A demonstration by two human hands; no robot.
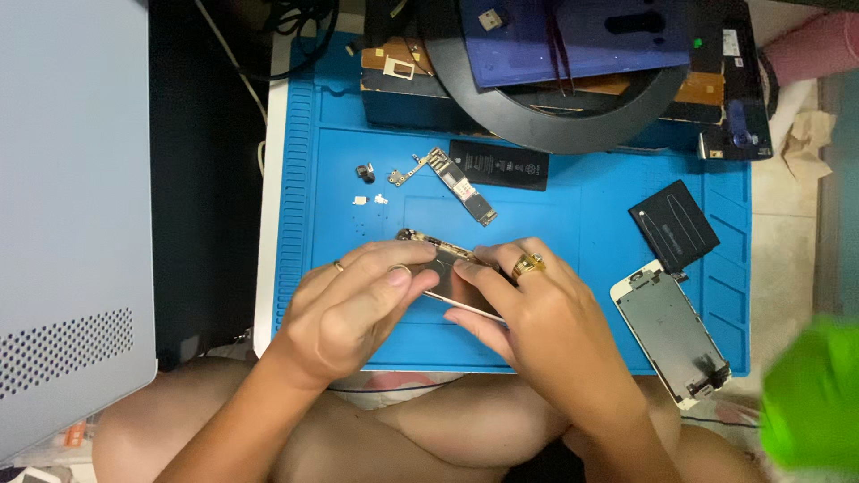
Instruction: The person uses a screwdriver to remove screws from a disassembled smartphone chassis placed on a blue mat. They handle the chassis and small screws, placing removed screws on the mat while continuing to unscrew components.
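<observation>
Both hands meet over the near middle of a blue silicone work mat [573, 224], gripping an opened gold-toned metal phone housing [445, 273] that lies tilted, its far-left end showing past the fingers and its near edge showing between the hands. Left hand [353, 309], ring on one finger, curls over the housing's left part, thumb pressed on top, fingers bunched together. Right hand [537, 309], gold ring, pinches the housing's right part, fingertips on the upper face and thumb under the near edge. Far of the hands on the mat: a narrow bare circuit board [458, 185] lying diagonally, a black rectangular phone battery [499, 165] just beside it on the right, a small black camera module [365, 173] and a few tiny pale loose parts [369, 200] to the left. Right of the hands: a black flat rectangular panel [675, 224] near the mat's right side, and a white-framed phone screen assembly [673, 333] face down, overhanging the mat's near right edge. Far edge: a black ring-shaped lamp [537, 125] on a dark box. A grey perforated computer case [72, 224] stands at far left. A blurred green object [814, 394] sits near right.
</observation>
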